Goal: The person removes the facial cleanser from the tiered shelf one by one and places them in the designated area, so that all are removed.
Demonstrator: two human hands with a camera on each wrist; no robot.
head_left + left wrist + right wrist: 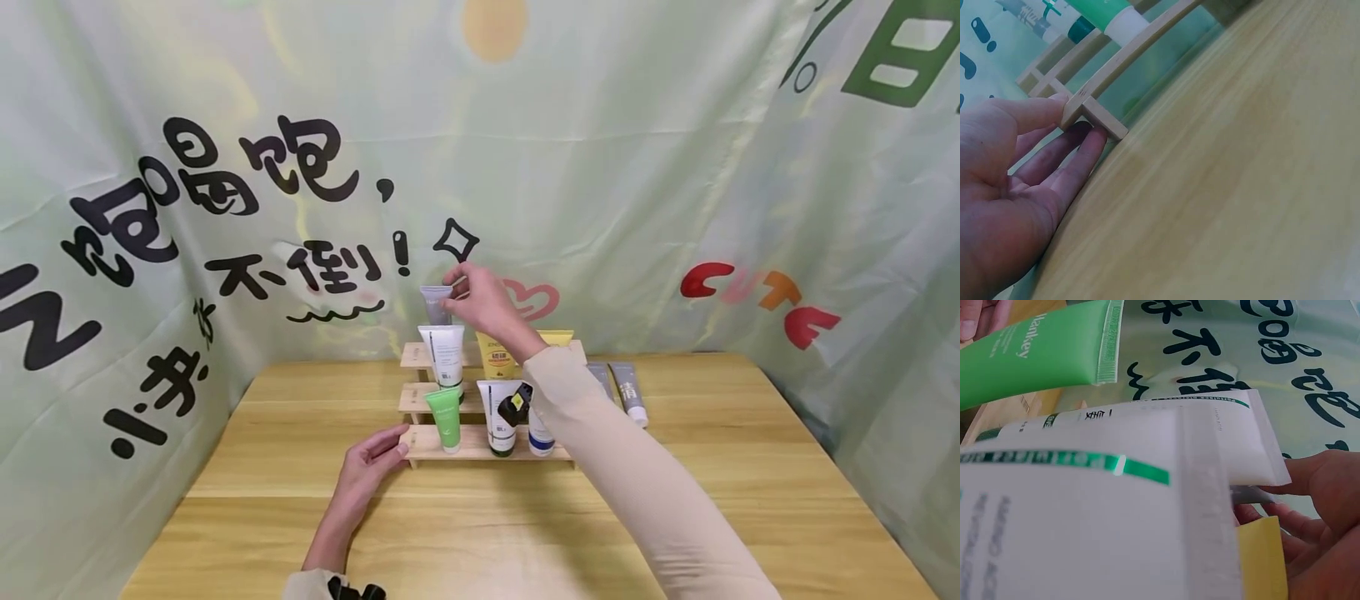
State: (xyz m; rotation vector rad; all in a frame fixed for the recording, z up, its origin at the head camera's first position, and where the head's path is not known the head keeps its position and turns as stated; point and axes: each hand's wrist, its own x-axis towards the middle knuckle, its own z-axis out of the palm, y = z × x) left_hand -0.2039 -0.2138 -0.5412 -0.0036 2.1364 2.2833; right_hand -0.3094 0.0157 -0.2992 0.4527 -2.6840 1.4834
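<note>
A three-step wooden rack (pixel 480 443) stands on the table, with squeeze tubes upright on its steps. My left hand (pixel 375 458) holds the left end of the lowest step; in the left wrist view its thumb (pixel 1041 114) meets the step's end and the fingers curl beneath. At the top step's left end, my right hand (pixel 483 304) pinches a grey tube (pixel 437 307) near its upper edge. Below that tube stand a white tube (pixel 444 348) and a green tube (pixel 447 419). White tubes hide much of the right hand's grip in its wrist view.
Yellow tubes (pixel 497 358) occupy the upper part of the rack, partly behind the right forearm. Another white tube (pixel 498 417) and a blue-banded tube (pixel 542 437) share the lowest step. Grey tubes (pixel 628 392) lie right of the rack. A printed cloth (pixel 615 208) hangs behind the table.
</note>
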